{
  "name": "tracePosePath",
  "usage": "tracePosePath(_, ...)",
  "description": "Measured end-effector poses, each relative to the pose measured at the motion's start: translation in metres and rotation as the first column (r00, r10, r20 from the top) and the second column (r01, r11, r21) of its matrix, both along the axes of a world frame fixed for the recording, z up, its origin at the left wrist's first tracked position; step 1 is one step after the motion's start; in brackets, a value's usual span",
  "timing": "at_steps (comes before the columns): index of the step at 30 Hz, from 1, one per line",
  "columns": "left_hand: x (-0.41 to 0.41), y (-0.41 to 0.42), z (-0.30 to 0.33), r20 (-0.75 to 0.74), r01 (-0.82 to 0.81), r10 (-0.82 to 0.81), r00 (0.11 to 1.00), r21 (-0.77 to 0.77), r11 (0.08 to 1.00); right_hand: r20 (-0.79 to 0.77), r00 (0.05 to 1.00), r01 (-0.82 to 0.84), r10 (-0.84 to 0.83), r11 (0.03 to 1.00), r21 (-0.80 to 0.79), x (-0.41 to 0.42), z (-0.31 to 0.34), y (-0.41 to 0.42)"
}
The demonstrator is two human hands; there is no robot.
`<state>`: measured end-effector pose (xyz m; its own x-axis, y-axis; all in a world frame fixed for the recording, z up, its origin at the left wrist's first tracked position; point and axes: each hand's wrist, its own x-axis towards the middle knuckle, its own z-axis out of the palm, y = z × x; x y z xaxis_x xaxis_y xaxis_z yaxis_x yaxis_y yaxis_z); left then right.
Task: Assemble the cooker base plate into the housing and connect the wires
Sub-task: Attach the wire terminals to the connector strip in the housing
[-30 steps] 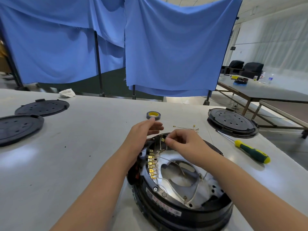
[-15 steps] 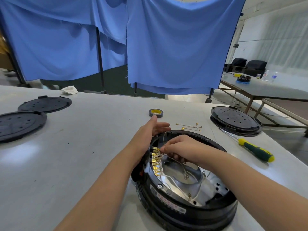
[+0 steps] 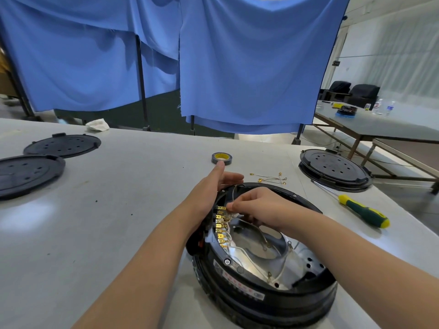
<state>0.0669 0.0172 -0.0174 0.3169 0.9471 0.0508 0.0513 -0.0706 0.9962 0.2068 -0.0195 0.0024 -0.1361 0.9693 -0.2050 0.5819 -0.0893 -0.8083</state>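
Note:
The black round cooker housing lies upside down on the white table, with the shiny metal base plate inside it. A row of gold terminals runs along its left inner rim, with thin white wires leading from them. My left hand rests against the housing's far left rim, fingers straight. My right hand reaches into the housing and pinches a white wire end at the upper terminals.
Loose wires with gold lugs lie just beyond the housing. A tape roll sits farther back. A yellow-green screwdriver lies at right, near a black lidded unit. Two black plates lie at far left.
My right hand has dropped from above the far rim into the housing, down to the gold terminals. My left hand has stayed on the rim.

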Motion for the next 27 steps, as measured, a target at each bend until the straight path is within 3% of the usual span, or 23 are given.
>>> tracePosePath(27, 0.0001, -0.0012, 0.0011, 0.001, 0.022, -0.022, 1.0, -0.011, 1.0, -0.041, 0.999, -0.022, 0.025, 0.997, 0.073, -0.0021, -0.004, 0.0008)
